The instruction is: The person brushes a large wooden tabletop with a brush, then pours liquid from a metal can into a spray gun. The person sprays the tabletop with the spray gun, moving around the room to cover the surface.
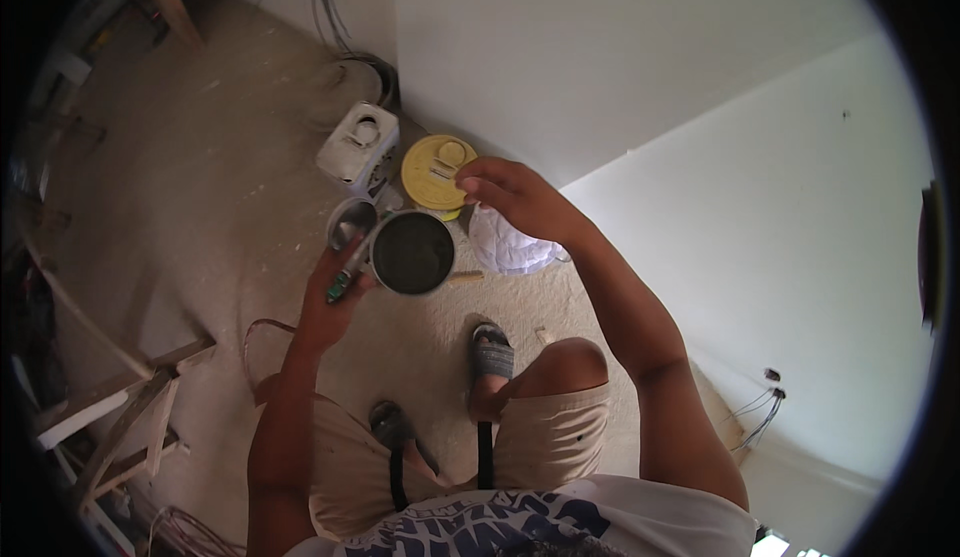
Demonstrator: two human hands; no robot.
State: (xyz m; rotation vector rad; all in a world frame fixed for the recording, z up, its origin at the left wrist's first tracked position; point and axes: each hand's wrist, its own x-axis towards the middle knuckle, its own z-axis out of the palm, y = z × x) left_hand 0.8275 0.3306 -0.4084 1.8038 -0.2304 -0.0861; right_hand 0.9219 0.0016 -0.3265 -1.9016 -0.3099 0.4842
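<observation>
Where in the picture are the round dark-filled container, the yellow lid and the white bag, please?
round container [413, 253]: head view, on its dark contents.
yellow lid [432, 175]: head view, on its flat top.
white bag [508, 247]: head view, on its bulging side.

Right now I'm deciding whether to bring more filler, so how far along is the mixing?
Done: the round pot already holds a dark grey mass. In hand: the left hand grips the pot together with a green-handled trowel, whose blade looks clean; the right hand hovers above. Left: no spreading shows; the yellow-lidded bucket stands closed on the floor.
</observation>
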